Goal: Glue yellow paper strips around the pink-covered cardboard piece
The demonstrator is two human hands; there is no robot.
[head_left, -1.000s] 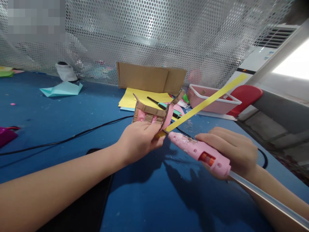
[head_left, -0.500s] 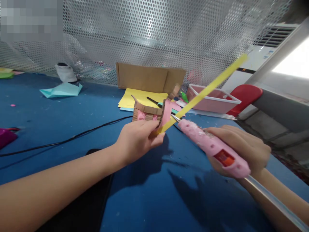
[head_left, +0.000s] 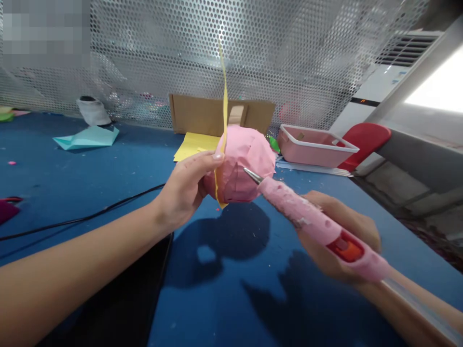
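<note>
The left hand [head_left: 184, 190] pinches a pink ball [head_left: 244, 164] and a yellow strip [head_left: 224, 96], which stands upright from its fingertips. The right hand [head_left: 336, 241], just beside it, is wrapped round a glue gun [head_left: 307, 217], whose nozzle meets the ball above the worktop [head_left: 108, 164].

Open table near you, crowded at the back

The blue table [head_left: 235, 289] under and in front of your hands is bare, so you can move there. Between your left hand [head_left: 184, 188] and right hand [head_left: 336, 241], the pink ball [head_left: 240, 164] fills the gap, the glue gun [head_left: 307, 217] tip is right at it, and a yellow strip [head_left: 224, 96] sticks straight up. A black cable [head_left: 90, 214] crosses the table on your left. Further back, the cardboard [head_left: 202, 113], the tray [head_left: 311, 147] and the mesh wall [head_left: 144, 58] block the way.
</note>
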